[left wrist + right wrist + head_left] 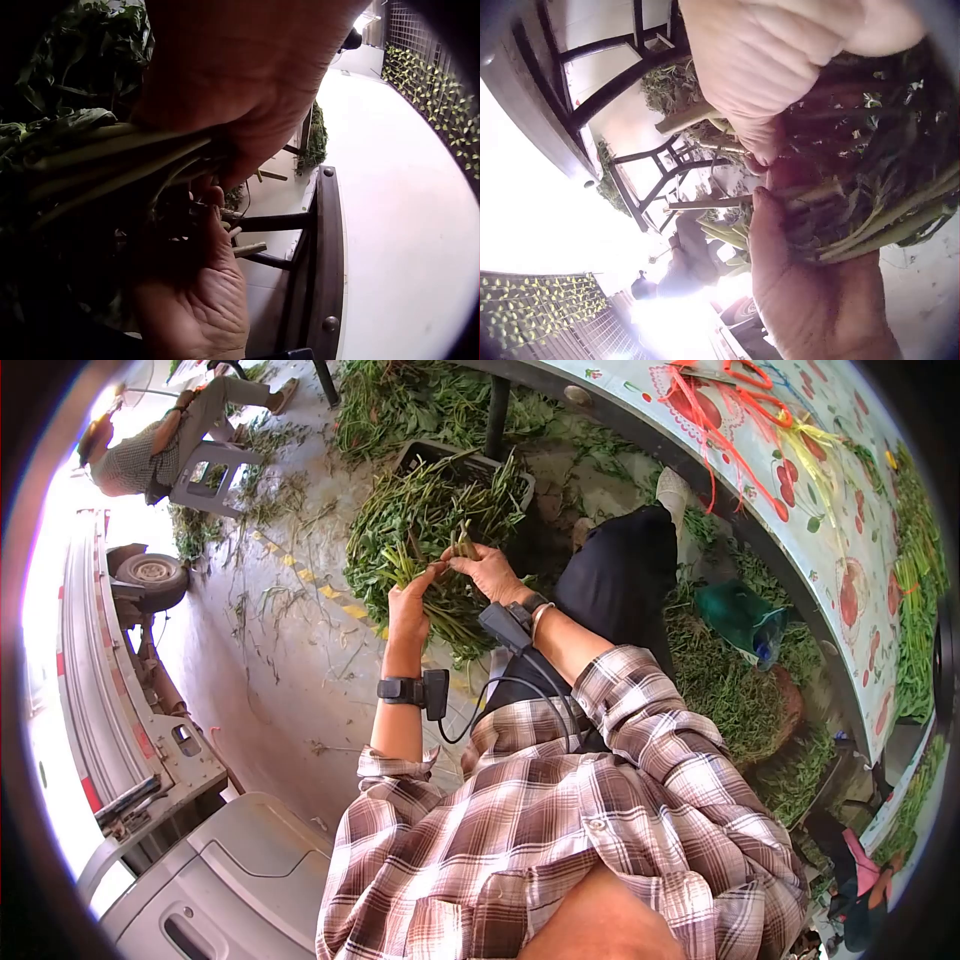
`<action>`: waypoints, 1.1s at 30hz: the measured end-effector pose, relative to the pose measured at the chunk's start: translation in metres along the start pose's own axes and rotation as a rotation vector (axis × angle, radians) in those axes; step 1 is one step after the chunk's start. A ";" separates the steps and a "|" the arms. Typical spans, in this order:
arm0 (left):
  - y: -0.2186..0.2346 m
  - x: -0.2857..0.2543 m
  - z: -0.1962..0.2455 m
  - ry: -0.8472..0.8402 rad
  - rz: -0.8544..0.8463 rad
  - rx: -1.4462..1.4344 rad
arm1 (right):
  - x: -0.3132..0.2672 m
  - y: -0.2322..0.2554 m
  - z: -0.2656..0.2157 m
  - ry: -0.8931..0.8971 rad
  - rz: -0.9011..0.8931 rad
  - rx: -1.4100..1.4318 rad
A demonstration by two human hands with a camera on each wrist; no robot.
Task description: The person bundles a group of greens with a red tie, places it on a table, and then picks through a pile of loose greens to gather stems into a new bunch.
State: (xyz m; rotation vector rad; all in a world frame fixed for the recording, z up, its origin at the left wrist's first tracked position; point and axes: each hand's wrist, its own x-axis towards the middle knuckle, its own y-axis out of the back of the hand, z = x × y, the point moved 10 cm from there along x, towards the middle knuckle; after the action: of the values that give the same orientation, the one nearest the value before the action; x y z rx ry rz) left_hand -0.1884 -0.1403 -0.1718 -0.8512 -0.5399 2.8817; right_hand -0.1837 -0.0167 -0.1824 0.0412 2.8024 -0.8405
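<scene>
Both hands grip one bunch of green stalks (pixel 432 575): the left hand (pixel 408 608) curls round the stems from below, and the right hand (pixel 488 572) pinches the cut ends at the top with thumb and fingers. The bunch hangs over a dark crate (pixel 455 470) heaped with more greens, above the concrete floor (pixel 290 650).

In the left wrist view the palm fills most of the frame and the leafy end of the stalks is lost in shadow; in the right wrist view glare washes out the background. The fingertips are buried among the stems, so their exact hold is hard to see.

One table (pixel 800 490) with a flowered cloth curves along the right side, carrying orange ties (pixel 735 415). One vehicle (pixel 120 690) lines the left edge, cut off by the frame. A second person (pixel 160 440) sits on a stool far off. Open floor lies between the crate and the vehicle.
</scene>
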 end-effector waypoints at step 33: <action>0.018 -0.006 0.015 -0.088 0.004 0.058 | 0.000 0.025 -0.011 0.134 0.263 -0.137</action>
State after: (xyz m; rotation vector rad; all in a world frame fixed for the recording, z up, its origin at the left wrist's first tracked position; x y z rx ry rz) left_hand -0.1909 -0.1625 -0.1636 -0.7213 -0.4603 2.9345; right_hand -0.1832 0.0101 -0.1868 0.4493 2.8824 -0.6030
